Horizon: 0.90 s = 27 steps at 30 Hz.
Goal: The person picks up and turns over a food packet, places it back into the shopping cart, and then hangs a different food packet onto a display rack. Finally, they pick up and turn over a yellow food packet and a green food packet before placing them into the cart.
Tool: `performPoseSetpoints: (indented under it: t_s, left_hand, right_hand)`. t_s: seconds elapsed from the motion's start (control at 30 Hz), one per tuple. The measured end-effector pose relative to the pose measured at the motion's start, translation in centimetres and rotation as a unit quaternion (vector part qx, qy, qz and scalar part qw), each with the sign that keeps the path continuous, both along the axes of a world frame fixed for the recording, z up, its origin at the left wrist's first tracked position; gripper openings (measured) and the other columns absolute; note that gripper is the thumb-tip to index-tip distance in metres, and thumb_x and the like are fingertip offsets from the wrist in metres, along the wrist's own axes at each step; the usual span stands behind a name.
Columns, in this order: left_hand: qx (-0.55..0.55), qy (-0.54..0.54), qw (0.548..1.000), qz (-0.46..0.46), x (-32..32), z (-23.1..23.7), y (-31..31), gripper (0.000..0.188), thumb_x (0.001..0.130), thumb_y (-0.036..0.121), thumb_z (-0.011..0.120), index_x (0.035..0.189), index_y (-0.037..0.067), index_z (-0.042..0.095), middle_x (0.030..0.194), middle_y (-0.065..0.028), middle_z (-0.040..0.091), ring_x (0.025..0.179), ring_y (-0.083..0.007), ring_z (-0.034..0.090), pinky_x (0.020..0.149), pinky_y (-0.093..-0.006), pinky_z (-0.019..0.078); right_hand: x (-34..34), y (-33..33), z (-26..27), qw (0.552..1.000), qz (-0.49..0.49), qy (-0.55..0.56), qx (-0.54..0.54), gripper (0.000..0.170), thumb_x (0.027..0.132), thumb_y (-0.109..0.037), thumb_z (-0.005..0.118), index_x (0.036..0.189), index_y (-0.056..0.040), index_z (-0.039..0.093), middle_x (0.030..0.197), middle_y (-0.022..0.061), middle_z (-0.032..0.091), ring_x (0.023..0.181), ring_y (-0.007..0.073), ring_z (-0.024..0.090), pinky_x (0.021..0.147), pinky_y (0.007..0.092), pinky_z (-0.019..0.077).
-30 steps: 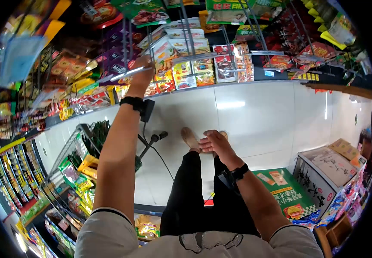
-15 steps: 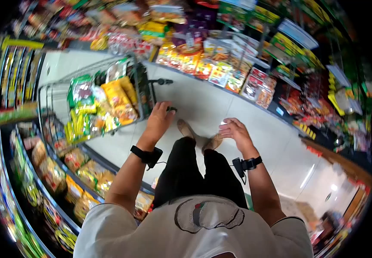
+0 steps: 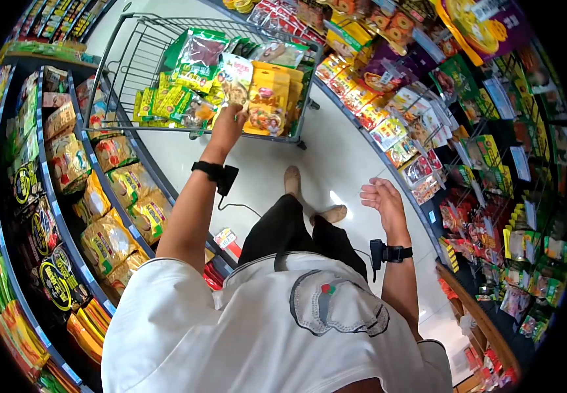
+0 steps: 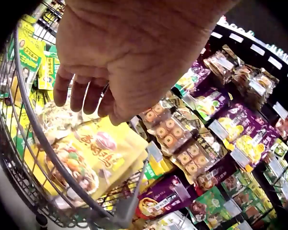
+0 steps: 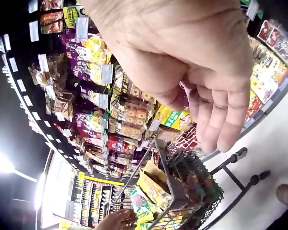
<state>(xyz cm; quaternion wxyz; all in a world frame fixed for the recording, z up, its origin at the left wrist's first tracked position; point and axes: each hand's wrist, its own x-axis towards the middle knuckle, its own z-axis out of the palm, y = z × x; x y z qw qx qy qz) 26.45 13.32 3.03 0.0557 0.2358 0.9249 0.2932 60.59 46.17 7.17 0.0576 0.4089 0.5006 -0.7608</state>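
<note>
My left hand (image 3: 228,128) reaches over the near rim of the wire shopping cart (image 3: 149,127). In the left wrist view the hand (image 4: 129,57) hangs with relaxed, slightly bent fingers above a yellow bag (image 4: 103,153), holding nothing; whether the fingertips touch a packet is unclear. Yellow bags (image 3: 268,98), a pale packet (image 3: 236,73) and green packets (image 3: 199,56) lie in the cart. My right hand (image 3: 387,203) hangs over the floor, its fingers loosely bent and empty. In the right wrist view that hand (image 5: 192,62) appears in front of the shelf, with my left hand (image 5: 117,220) low down.
Shelves of packaged food (image 3: 103,239) run along the left side. Hanging packets (image 3: 487,157) and a lower row of bags (image 3: 388,134) fill the rack on the right. The tiled floor (image 3: 257,177) lies between them, with my feet on it.
My left hand has come away from the hanging rack, empty, and moved over the cart. The view has turned left, bringing the cart in front. My right hand stays raised and empty.
</note>
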Motion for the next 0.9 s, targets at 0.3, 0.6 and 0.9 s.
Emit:
performPoseSetpoints:
  t_s: [0.3,0.6,0.9]
  left_hand:
    - [0.019,0.174,0.983,-0.057,-13.9,-1.3,2.8,0.038,0.081,0.005,0.061,0.119,0.009,0.060,0.103,-0.0235,0.061,0.099,-0.0424,0.059,0.085,-0.0477,0.0503]
    - [-0.182,0.131,0.965,-0.134,-20.5,-3.1,4.6,0.027,0.087,0.014,0.054,0.112,0.016,0.064,0.116,-0.0143,0.060,0.108,-0.0381,0.058,0.088,-0.0504,0.0485]
    - [-0.146,0.158,0.914,-0.344,-13.6,11.1,0.0,0.006,0.088,0.015,0.060,0.089,0.009,0.059,0.087,-0.0081,0.063,0.089,-0.0287,0.061,0.084,-0.0402,0.0461]
  right_hand:
    - [-5.8,-3.2,2.6,0.999,0.041,0.005,0.033,0.032,0.102,-0.027,0.048,0.117,0.0006,0.057,0.101,0.0152,0.067,0.088,0.0221,0.067,0.078,0.0334,0.0553]
    - [-8.0,-4.8,4.1,0.998,0.013,-0.012,0.062,0.032,0.102,-0.026,0.048,0.117,0.0004,0.057,0.102,0.0140,0.067,0.089,0.0202,0.066,0.079,0.0310,0.0536]
    - [-11.4,-6.2,4.6,0.995,0.031,0.045,0.086,0.032,0.097,-0.019,0.059,0.121,0.0006,0.055,0.106,0.0133,0.068,0.096,0.0202,0.066,0.081,0.0309,0.0520]
